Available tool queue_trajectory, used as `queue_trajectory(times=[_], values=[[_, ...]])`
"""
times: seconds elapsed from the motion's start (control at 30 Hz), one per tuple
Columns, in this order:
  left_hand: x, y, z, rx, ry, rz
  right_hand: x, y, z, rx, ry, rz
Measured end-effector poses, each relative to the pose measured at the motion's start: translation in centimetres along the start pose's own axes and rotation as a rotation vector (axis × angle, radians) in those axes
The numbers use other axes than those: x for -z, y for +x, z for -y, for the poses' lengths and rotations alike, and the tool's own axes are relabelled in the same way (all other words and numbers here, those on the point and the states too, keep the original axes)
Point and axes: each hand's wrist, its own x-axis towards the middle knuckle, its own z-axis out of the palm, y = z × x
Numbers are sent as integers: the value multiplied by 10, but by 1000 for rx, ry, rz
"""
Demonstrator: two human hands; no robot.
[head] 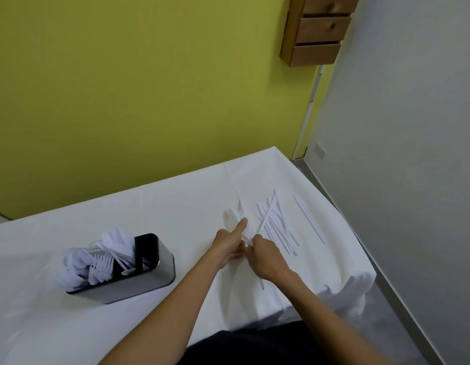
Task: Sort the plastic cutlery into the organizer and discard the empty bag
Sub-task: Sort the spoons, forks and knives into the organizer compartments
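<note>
Right hand (265, 255) pinches knife (261, 283); loose knives (277, 225) just beyond; left hand (228, 246) index straight, grip unclear

Organizer (139, 283): oblong, brushed-steel wall, black rim and dividers, upright on table (44, 325), toward 8 o'clock.
Front spoons (73, 262): white, bowls up, in organizer's 9 o'clock end.
Forks (102, 264): white, tines up, just beside front spoons.
Rear spoons (117, 242): white, bowls up, on organizer's 12 o'clock side.
Knife heap (277, 227): white, flat, overlapping, blades toward 11 o'clock, at organizer's 2 o'clock.
Lone knife (309, 218): apart, at heap's 3 o'clock.
Small knife group (235, 213): at heap's 9 o'clock.
Gripped knife (261, 283): handle juts toward 6 o'clock from right hand (265, 256).
</note>
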Motion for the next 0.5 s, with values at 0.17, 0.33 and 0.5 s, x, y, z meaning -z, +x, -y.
queue_trajectory(times=[0.17,0.33,0.5], values=[[-4,10,-7,32,-162,-28,-9,-1,10,131,-67,46],[15,23,-8,26,-305,-127,9,6,12,181,95,163],[36,31,-4,41,-324,-141,13,31,4,2,-46,32]])
